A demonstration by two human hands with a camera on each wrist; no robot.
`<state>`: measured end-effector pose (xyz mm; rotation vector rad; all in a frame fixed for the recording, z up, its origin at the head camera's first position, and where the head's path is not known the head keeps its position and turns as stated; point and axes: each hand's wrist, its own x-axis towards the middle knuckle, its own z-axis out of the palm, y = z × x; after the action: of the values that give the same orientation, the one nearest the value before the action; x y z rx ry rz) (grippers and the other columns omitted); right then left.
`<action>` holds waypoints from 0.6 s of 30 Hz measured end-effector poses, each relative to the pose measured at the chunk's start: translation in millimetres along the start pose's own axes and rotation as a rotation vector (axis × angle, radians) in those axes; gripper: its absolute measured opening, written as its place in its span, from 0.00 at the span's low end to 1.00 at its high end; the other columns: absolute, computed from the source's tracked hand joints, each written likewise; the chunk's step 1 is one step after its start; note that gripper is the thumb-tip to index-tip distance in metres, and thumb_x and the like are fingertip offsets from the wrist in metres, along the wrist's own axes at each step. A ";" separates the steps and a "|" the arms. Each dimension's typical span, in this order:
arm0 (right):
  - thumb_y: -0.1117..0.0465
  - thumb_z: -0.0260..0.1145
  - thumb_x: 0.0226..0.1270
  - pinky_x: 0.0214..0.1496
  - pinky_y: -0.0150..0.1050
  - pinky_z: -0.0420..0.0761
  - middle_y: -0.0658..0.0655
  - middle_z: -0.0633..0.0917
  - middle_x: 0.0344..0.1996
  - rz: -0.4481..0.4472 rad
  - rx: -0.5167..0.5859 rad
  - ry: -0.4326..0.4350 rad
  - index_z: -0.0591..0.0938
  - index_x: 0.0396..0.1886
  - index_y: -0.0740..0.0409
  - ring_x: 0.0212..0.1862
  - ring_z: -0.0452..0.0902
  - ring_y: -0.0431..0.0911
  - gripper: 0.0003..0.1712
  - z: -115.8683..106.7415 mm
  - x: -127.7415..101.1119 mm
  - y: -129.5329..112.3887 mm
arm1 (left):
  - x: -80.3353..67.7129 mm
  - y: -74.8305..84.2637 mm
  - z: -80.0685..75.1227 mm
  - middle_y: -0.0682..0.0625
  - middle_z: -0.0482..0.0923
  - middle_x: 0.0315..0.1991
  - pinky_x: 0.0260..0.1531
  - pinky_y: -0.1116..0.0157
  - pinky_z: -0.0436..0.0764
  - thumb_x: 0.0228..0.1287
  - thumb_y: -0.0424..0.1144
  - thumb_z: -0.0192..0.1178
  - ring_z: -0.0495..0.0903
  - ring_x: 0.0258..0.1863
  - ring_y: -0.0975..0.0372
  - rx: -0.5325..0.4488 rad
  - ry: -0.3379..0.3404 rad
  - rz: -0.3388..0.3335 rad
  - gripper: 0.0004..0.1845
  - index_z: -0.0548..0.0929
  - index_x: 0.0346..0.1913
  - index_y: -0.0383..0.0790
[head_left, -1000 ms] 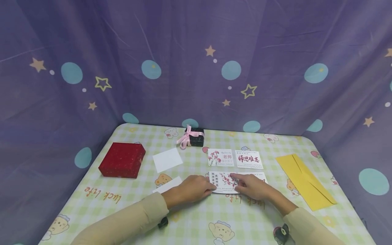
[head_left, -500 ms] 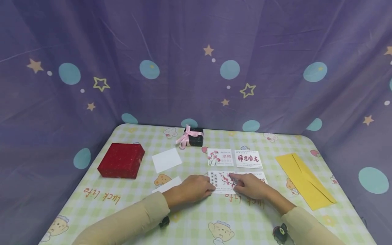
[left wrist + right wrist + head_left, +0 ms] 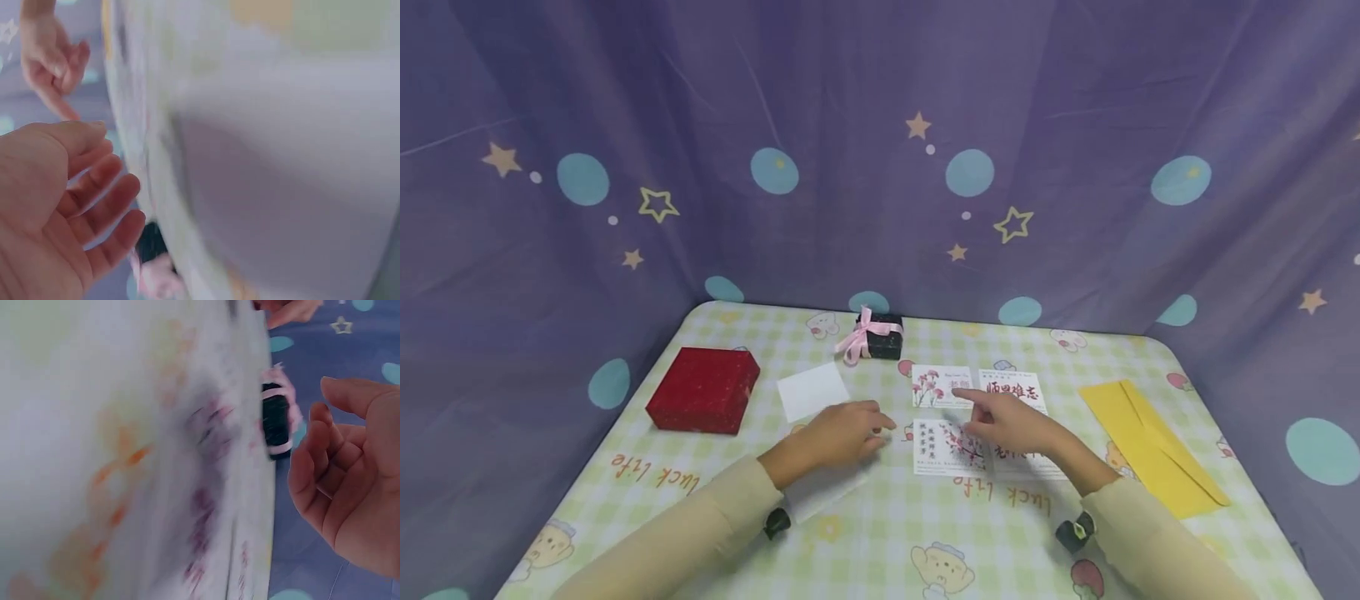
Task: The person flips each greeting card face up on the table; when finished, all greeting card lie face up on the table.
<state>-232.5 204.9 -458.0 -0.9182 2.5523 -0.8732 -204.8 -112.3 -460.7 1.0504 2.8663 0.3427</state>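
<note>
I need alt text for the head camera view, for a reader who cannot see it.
Two hands hover over four printed greeting cards on a checked tablecloth: the right hand points a finger, the left hand is relaxed. A red box lies left, a yellow envelope right.

red box [image 3: 702, 390], yellow envelope [image 3: 1150, 442], checked tablecloth [image 3: 880, 533]

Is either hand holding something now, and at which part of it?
Nothing is held. The left hand hovers with loose fingers beside the plum-blossom card; the right hand points an index finger over the cards, gripping none.
</note>
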 end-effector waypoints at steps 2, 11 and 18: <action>0.56 0.65 0.74 0.32 0.32 0.75 0.47 0.83 0.28 -0.014 0.010 0.011 0.68 0.76 0.57 0.25 0.71 0.35 0.34 -2.5 12.1 -5.2 | -3.6 -13.9 -9.7 0.53 0.84 0.46 0.46 0.60 0.84 0.71 0.44 0.64 0.83 0.44 0.63 -0.032 0.008 -0.066 0.17 0.86 0.59 0.47; 0.58 0.63 0.74 0.37 0.33 0.78 0.48 0.85 0.34 -0.091 0.066 0.027 0.73 0.72 0.59 0.30 0.75 0.36 0.30 12.7 88.7 -30.4 | -28.9 -72.9 -22.3 0.46 0.80 0.46 0.48 0.56 0.81 0.67 0.41 0.66 0.77 0.40 0.59 -0.165 0.023 -0.447 0.28 0.75 0.69 0.38; 0.58 0.63 0.75 0.37 0.34 0.79 0.53 0.87 0.39 -0.087 0.086 -0.020 0.73 0.73 0.59 0.31 0.80 0.39 0.29 33.2 149.1 -54.8 | -42.1 -94.3 -11.1 0.43 0.77 0.46 0.53 0.51 0.79 0.69 0.43 0.64 0.75 0.45 0.55 -0.204 0.031 -0.577 0.34 0.68 0.75 0.39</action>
<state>-303.9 59.1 -458.8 -1.0126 2.4533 -0.9847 -233.5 -211.4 -472.2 0.1666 2.9096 0.5823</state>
